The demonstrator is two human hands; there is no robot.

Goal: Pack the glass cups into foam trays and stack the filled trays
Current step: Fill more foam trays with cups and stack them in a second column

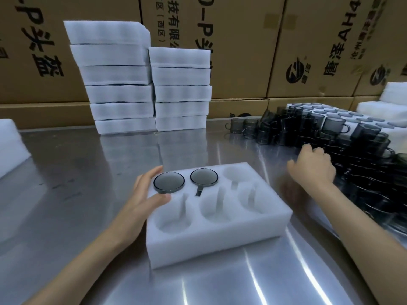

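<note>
Closest in, the white foam tray (211, 221) is sitting flat on the shiny steel table (66, 194), turned a bit so its near-left corner is pointing toward the camera. It's got 6 round pockets, 3 by 3, and there's bare tabletop showing along its near edge and off to the left.

Only the far row is getting filled: 1 smoky glass cup (169, 182) is sitting in the far-left pocket and a 2nd cup (204, 177) in the far-middle one, handle dropping into its slot. The far-right pocket and all 3 near pockets are showing plain foam.

The left hand (143, 194) is lying against the tray's left side, fingers straight and spread, thumb resting on the foam top right at the rim of that 1st cup, not gripping anything.

The right hand (312, 166) is reaching out to the right, knuckles up, fingers curling down into the edge of the pile of loose cups (330, 139). It's motion-blurred, so whether it's got hold of one, can't tell.

Further back, 2 stacks of filled trays (149, 89) are standing side by side, touching, left one taller, with printed cardboard boxes (275, 51) walling off the table's far edge.
</note>
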